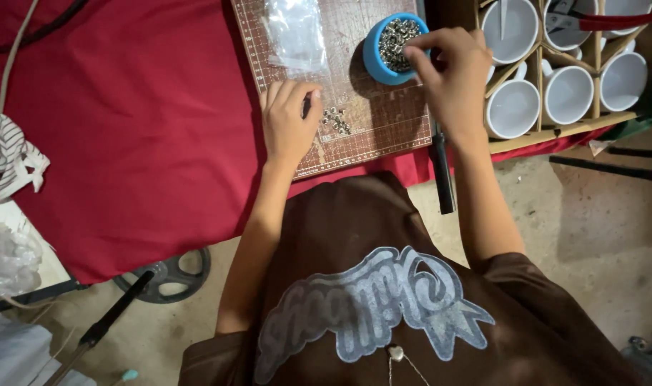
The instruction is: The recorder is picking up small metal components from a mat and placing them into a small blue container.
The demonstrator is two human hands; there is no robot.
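Note:
My left hand rests on a brown gridded cutting mat, fingers curled around a small dark object. Just right of it lies a little heap of metal eyelets. My right hand reaches over a round blue bowl filled with several shiny eyelets. Its thumb and fingertips are pinched together at the bowl's right rim. Whether an eyelet is between them I cannot see.
A clear plastic bag lies on the mat's far side. A black tool handle sticks out past the red tablecloth. White cups fill a wooden divider box on the right. A weight plate lies on the floor.

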